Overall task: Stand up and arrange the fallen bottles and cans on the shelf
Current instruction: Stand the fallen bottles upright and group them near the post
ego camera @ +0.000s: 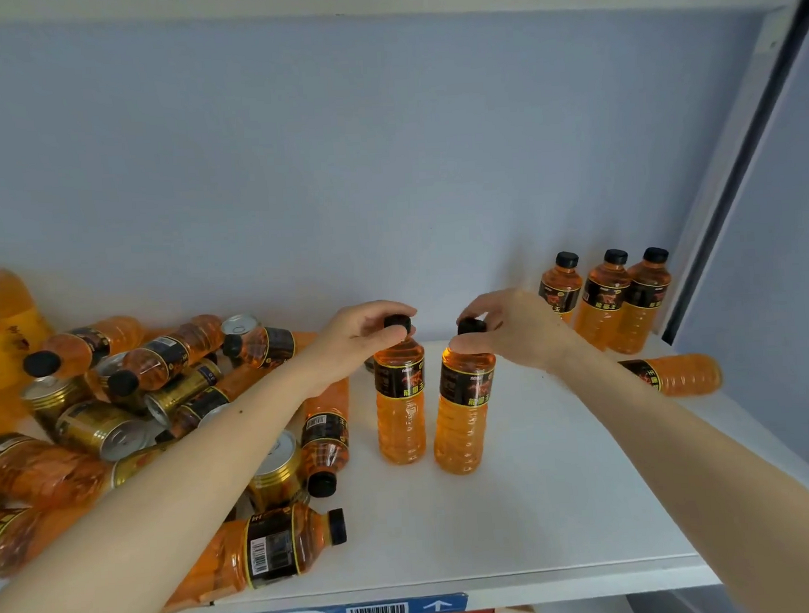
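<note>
Both hands curled — left hand (pixel 364 329) around left bottle's cap (pixel 398 324), right hand (pixel 511 324) around right bottle's cap (pixel 471 325).

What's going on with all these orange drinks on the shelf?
A person is tidying them. The left hand and right hand each grip the cap of an upright bottle, the left bottle and right bottle. Three bottles already stand at the back right; a pile of fallen bottles and cans lies left.
</note>
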